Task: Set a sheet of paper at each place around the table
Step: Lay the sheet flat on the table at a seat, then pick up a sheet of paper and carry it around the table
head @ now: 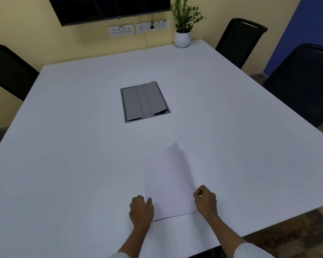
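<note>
Nearest to us, two white sleeves are cut off by the lower edge, so we see only the cuffs and bare forearms. Our left hand [141, 209] rests on the near left corner of the thin white sheet of paper [168, 185], fingers curled with the thumb lying on the sheet's edge. Our right hand [205, 201] pinches the sheet's right edge between thumb and curled fingers, lifting that side so the far right corner curls up off the smooth white rectangular table [73, 146]. The sheet's near edge lies flat close to the table's near side (whether more than one sheet is there we cannot tell).

At the table's middle sits a grey metal cable box with two flap lids [145, 102], the right flap slightly raised. Black mesh-backed chairs [239, 40] stand around the table, partly cropped. A round white pot with a green leafy plant [183, 38] stands at the far corner.
</note>
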`<state>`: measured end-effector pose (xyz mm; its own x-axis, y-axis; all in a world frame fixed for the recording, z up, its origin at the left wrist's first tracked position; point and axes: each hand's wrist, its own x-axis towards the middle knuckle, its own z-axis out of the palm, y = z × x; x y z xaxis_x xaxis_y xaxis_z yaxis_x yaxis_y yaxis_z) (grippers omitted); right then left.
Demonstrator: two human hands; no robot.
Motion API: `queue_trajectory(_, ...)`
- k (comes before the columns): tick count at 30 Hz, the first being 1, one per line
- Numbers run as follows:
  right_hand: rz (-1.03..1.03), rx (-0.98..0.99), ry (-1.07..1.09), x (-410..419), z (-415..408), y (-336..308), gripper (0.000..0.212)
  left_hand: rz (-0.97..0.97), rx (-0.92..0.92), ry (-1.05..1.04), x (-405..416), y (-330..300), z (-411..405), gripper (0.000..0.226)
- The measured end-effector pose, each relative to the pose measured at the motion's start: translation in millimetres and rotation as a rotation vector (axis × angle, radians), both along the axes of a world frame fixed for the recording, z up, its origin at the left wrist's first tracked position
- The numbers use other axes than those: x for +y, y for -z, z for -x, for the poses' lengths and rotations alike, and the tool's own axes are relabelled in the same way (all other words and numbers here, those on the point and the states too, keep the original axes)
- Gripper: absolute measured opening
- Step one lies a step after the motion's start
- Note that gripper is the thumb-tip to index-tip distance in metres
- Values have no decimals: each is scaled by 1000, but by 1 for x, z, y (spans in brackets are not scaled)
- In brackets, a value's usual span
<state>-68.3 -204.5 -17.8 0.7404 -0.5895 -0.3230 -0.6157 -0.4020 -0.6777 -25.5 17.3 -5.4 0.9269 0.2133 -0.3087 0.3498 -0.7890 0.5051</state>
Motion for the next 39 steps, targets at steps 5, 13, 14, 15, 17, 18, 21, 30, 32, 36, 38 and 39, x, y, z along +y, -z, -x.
queue_trajectory(5, -147, -134, -7, -9, 12, -19, 13, 87, -7, -39, 0, -12, -9, 75)
queue_trajectory(13, -392, -309, 37, -72, 64, -64, 16, 746, 145, 22, -47, -78, -23, 29)
queue_trajectory(14, -386, -333, 49, -84, 73, -71, 15, 797, 134, 52, -61, -90, -18, 18)
queue_trajectory(15, -380, -359, 63, -98, 83, -77, 15, 836, 122, 78, -77, -101, -12, 15)
queue_trajectory(17, -381, -418, 107, -127, 104, -92, 15, 893, 89, 137, -113, -121, 4, 16)
queue_trajectory(18, -387, -451, 139, -143, 116, -100, 15, 910, 76, 167, -133, -129, 13, 16)
queue_trajectory(21, -391, -545, 239, -198, 156, -126, 8, 943, 57, 230, -197, -147, 45, 16)
queue_trajectory(30, -306, -702, 422, -378, 267, -183, 7, 1062, 24, 365, -400, -189, 136, 14)
queue_trajectory(32, -278, -705, 459, -415, 284, -191, 7, 1071, 23, 387, -441, -192, 149, 13)
queue_trajectory(36, -258, -743, 510, -484, 307, -194, 5, 1067, 29, 414, -523, -196, 161, 11)
queue_trajectory(38, -248, -746, 527, -522, 311, -190, 5, 1067, 24, 418, -568, -195, 162, 11)
queue_trajectory(39, -242, -748, 535, -542, 312, -188, 5, 1070, 21, 420, -591, -194, 161, 10)
